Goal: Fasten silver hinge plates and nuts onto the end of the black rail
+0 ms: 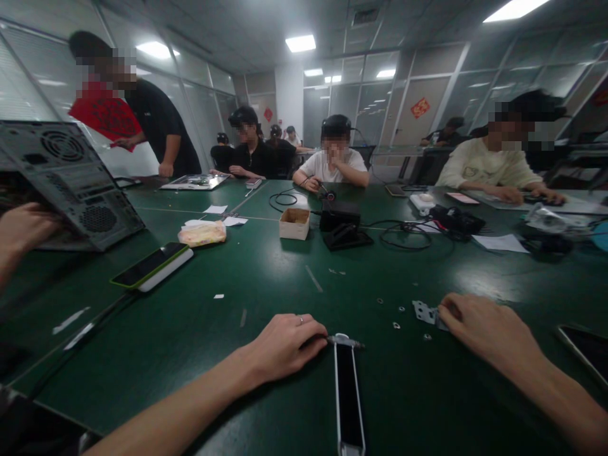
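Observation:
My left hand (289, 345), wearing a ring, rests low over the table with its fingers closed on the end of a thin metal rod (351, 342). That rod lies across the far end of a long black bar with silver edges (348, 396), which points toward me. On the right, my right hand (489, 326) pinches a small grey metal bracket with holes (424, 312) against the table top. Several small metal nuts (396, 325) lie loose between the hands, nearer the bracket.
A phone (586, 351) lies at the right edge, another phone on a white block (154, 266) at left. Farther off are a small open box (294, 225), a black stand (344, 228) and cables. Another person's hand (28, 231) reaches into a computer case (90, 190). Several people sit beyond.

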`<state>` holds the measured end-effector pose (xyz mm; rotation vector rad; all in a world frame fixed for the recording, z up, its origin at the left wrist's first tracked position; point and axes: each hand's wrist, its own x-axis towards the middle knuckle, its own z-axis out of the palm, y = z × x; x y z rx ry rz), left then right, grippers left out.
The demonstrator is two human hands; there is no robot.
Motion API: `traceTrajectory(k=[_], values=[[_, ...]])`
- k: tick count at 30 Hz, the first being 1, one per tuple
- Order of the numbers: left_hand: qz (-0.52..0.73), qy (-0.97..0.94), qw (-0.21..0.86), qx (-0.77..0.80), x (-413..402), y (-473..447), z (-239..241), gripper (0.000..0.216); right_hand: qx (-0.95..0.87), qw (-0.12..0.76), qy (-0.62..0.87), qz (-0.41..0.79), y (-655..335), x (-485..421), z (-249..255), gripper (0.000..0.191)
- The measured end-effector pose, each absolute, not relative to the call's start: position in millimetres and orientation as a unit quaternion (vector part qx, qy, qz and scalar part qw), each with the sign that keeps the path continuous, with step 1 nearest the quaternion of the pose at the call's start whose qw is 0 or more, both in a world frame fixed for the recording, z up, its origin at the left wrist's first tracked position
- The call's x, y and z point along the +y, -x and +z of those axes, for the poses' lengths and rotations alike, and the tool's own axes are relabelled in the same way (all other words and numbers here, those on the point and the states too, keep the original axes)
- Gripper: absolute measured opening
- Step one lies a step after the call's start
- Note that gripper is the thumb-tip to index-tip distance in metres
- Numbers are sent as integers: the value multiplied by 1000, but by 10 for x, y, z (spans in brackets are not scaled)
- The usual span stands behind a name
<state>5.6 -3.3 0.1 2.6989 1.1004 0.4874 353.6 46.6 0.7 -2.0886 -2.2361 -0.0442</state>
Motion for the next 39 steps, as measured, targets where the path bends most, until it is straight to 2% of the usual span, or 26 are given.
traceTrajectory(k=[12,27,39], values=[[172,-909,84,369,-31,-60,-5,14,-744,147,650,-36,-3587,504,-88,37],[182,-909,81,366,-16,-53,-28,15,-723,107,681,44,-3494,482,-81,40],[179,-909,101,363,-17,-47,-4,17,-727,108,678,12,-3408,435,-2,31]])
